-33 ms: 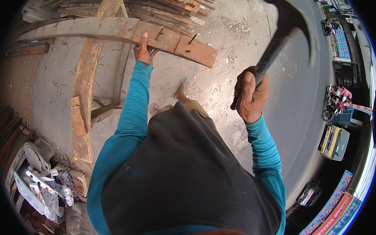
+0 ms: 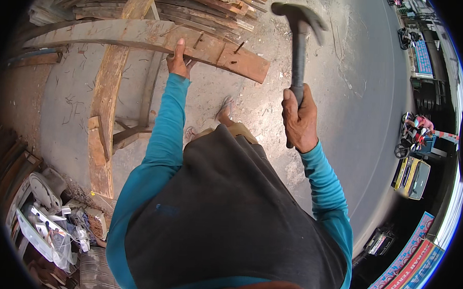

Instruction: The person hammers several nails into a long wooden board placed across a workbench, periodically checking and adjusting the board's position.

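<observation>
My left hand (image 2: 179,61) grips the near edge of a long wooden plank (image 2: 138,34), its thumb on top and its fingers underneath. Two nails (image 2: 238,47) stick up from the plank to the right of that hand. My right hand (image 2: 301,119) is wrapped round the dark handle of a claw hammer (image 2: 298,55). The hammer is raised to the right of the plank's end, apart from it, with its head at the top and the claw pointing right. Beneath the plank, a worn wooden beam (image 2: 108,104) runs toward me as a support.
Stacked old boards (image 2: 195,13) lie beyond the plank. Loose nails (image 2: 75,106) are scattered on the ground at left. A pile of plastic scrap (image 2: 50,235) sits at lower left. Along the right runs a road (image 2: 365,123) with a motorbike (image 2: 407,135) and a yellow vehicle (image 2: 411,176).
The hammer has swung left and tilted more upright, its head now nearer the plank's end. My right hand has shifted slightly left. My left hand and the plank have hardly moved.
</observation>
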`<state>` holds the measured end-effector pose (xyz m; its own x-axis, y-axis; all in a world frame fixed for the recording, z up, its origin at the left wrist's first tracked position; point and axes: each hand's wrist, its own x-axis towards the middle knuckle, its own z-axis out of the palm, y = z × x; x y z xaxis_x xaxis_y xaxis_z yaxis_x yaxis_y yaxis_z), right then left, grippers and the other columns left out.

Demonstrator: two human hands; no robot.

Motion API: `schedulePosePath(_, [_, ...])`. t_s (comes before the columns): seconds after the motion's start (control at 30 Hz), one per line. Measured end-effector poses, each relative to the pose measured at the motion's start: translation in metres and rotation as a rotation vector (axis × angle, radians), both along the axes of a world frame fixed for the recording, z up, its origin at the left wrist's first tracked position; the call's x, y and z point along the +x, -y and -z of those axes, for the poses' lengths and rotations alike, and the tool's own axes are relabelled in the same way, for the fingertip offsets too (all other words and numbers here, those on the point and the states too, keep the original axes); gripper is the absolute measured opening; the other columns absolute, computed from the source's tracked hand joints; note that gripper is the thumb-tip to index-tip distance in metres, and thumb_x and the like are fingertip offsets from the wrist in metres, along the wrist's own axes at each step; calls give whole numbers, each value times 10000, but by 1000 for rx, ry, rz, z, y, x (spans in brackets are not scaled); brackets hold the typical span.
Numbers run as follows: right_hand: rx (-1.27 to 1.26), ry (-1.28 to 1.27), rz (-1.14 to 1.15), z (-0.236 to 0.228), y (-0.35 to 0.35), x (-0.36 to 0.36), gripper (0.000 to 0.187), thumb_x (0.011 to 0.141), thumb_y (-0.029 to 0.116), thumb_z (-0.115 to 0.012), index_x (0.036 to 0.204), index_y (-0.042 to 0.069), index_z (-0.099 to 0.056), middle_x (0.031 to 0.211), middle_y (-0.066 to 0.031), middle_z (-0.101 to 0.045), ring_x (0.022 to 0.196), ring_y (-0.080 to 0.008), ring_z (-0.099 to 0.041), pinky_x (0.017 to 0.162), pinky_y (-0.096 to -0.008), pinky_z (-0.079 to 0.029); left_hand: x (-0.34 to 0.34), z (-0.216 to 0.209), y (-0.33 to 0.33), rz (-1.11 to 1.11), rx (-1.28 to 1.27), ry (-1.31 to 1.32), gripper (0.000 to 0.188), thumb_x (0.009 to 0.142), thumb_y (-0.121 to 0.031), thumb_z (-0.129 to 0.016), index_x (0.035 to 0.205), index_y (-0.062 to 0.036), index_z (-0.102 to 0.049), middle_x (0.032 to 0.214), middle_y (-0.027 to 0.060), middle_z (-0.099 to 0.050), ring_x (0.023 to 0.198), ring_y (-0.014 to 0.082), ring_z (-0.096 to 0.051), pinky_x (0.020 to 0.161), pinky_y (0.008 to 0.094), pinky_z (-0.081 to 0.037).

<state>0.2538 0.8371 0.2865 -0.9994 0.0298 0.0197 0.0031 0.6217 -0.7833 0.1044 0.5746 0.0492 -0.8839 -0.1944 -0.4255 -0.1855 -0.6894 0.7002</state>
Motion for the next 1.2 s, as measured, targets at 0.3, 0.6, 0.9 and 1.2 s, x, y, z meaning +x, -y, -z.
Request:
schedulePosePath(0.3, [-258,-257,45,-86,27,5,464,1008,509,-541,1017,45,-566,667,-28,-488,458,-76,-433,411,-224,-371,3,-1,9,-54,11,20,875,791,-489,-800,1423,-16,-421,1349,162,-517,1206,319,-554,994,495,-479])
schedulePosePath(0.6, [164,476,-118,-9,-18,-28,420,1033,392,-545,916,-11,-528,665,-73,-521,615,-164,-527,564,-368,-459,1,2,1,-36,15,13,894,795,-487,-792,1444,-28,-382,1348,163,-518,1216,309,-551,1003,515,-488])
schedulePosePath(0.9, [-389,-420,78,-103,17,-25,458,998,505,-560,1010,47,-540,659,-24,-468,461,-85,-422,393,-223,-355,1,10,13,-18,-3,-3,895,788,-487,-796,1456,-68,-374,1371,146,-509,1227,301,-549,947,510,-507])
schedulePosePath(1.2, [263,527,-148,20,-21,-9,397,1027,370,-562,955,-20,-551,690,-45,-536,648,-144,-554,562,-338,-456,5,8,5,6,-12,-11,993,781,-480,-808,1484,-18,-281,1379,168,-497,1232,300,-543,973,482,-514])
